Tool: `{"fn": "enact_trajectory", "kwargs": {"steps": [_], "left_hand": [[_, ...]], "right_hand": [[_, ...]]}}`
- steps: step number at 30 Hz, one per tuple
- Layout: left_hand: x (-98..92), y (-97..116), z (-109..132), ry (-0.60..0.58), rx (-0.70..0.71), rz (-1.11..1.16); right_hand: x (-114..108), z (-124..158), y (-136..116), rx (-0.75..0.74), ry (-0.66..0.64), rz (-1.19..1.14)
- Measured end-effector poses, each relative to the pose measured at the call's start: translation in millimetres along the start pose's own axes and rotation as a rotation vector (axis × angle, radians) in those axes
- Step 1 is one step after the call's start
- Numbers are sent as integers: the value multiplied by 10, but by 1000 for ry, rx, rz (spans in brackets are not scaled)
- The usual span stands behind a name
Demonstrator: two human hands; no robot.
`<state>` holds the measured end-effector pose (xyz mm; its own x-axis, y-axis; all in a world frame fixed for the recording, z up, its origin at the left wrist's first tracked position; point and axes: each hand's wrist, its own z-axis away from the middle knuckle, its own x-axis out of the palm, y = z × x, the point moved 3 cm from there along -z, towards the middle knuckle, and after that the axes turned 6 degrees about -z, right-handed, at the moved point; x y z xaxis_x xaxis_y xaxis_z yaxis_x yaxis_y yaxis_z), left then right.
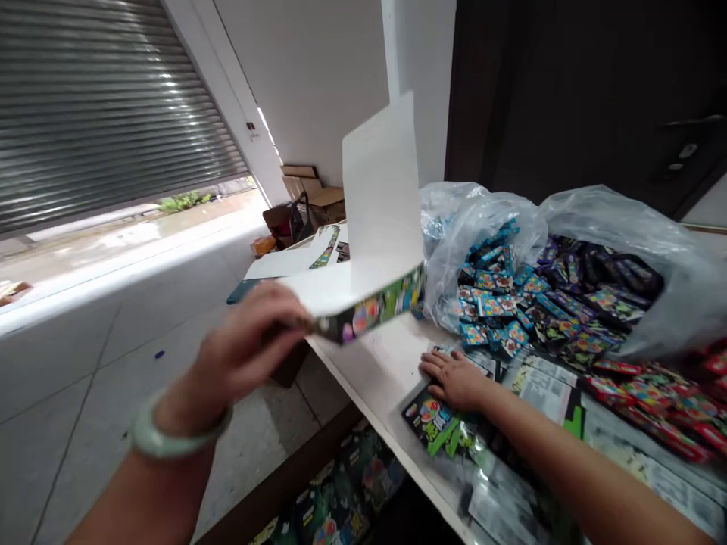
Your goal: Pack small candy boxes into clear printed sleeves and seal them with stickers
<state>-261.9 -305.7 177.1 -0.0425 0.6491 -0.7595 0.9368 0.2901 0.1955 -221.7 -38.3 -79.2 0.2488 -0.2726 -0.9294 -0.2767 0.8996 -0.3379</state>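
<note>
My left hand [255, 333], with a pale bangle on its wrist, pinches the near left corner of an open cardboard box [382, 189]. The box is white inside with a colourful printed black edge, its lid standing up, and is tilted over the table's edge. My right hand [454, 378] rests with fingers spread on flat printed pouches [435, 420], black and green with clear parts, near the table's front edge. Just beyond it lie small blue packets [494, 303] in a clear plastic bag [454, 257].
Purple packets [602, 280] fill another plastic bag [619, 212], and red packets [670, 401] lie at the right. White printed cardboard [284, 261] sits at the table's far end. Below the table [391, 356], more printed pouches [335, 492] fill a box. Cardboard boxes [326, 198] stand by the wall.
</note>
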Motion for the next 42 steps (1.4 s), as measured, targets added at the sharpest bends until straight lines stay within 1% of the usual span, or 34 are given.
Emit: {"fn": "enact_trajectory", "kwargs": {"steps": [2,3,4,6,9,11,14,17,19,21,24,27,29,30,32,34,35,36,38,40,42], "left_hand": [[273,153,477,-133,9,-32],[448,176,673,-183,13,-45],[633,173,835,-208,15,-52],[1018,113,1064,-265,16,-61],[1519,-9,1253,-370,56,-81],[1757,-85,1331,-443,68,-44],[2001,-178,1391,-526,59,20],[2190,-258,1344,-568,37,56],[2298,-303,1261,-589,7,77],[2363,-325,1161,-600,-35,87],[2335,-256,1018,-590,-108,94],[2241,-20,899,-507,-183,107],[2262,208,848,-464,-205,139],[2315,330,836,-463,-200,161],[2481,549,834,-484,-178,194],[2649,687,839,-488,-180,192],[2707,715,833,-478,-190,182],[2737,712,817,-461,-203,171],[2705,614,757,-413,-240,145],[2579,412,683,-364,-294,104],[2424,173,645,-340,-359,46]], "right_hand": [[-38,-12,-3,-4,-16,9],[-60,-13,-13,-1,-22,19],[-82,-8,-27,4,-27,30],[-118,23,-59,20,-35,55],[-145,127,-91,45,-42,91],[-145,215,-90,57,-38,106],[-129,328,-60,71,-11,106],[-104,396,-15,72,18,81],[-89,425,12,65,31,59],[-76,454,32,57,45,40],[-54,504,41,49,67,17],[-29,563,15,37,82,-5],[-29,608,-14,29,96,-22],[-38,636,-24,28,107,-30],[-73,707,-17,48,148,-43],[-121,808,45,108,211,-51],[-144,870,96,149,244,-55],[-164,936,153,189,273,-61],[-198,1062,267,252,313,-79],[-246,1137,347,284,347,-103],[-328,1111,372,287,392,-136]]}}
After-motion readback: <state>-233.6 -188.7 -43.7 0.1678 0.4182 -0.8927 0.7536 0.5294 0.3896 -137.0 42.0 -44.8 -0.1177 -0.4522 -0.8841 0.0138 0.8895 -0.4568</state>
